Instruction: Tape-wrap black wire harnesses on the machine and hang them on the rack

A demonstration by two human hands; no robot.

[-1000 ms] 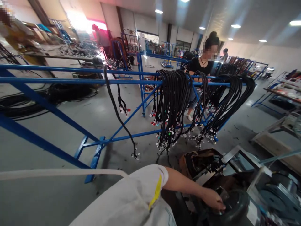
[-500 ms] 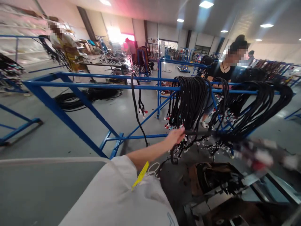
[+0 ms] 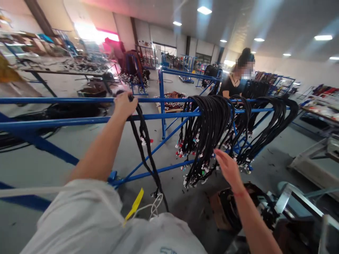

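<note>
Up at the blue rails, my left hand (image 3: 124, 105) is closed over black wiring harnesses (image 3: 144, 141) that hang down across the rack (image 3: 106, 120). White and red connectors dangle beside their lower lengths. Lower on the right, my right hand (image 3: 227, 167) has its fingers stretched out with nothing in them. It is nearest to a thick row of black wiring harnesses (image 3: 212, 123) draped over the same rails; whether the fingertips touch them I cannot tell. Small white, red and green connectors cluster at the lower ends of that row.
Below on the right stand an open cardboard box (image 3: 218, 211) and a metal frame (image 3: 296, 197). A person in black (image 3: 233, 84) is behind the rack. More harnesses (image 3: 280, 109) hang at its right end. A coil of black cable (image 3: 69, 109) lies on the floor behind the rails.
My left hand has gone to the rail, and the harness stretched sideways before now hangs there. My right hand has come into clear view, empty. The view has turned right.
</note>
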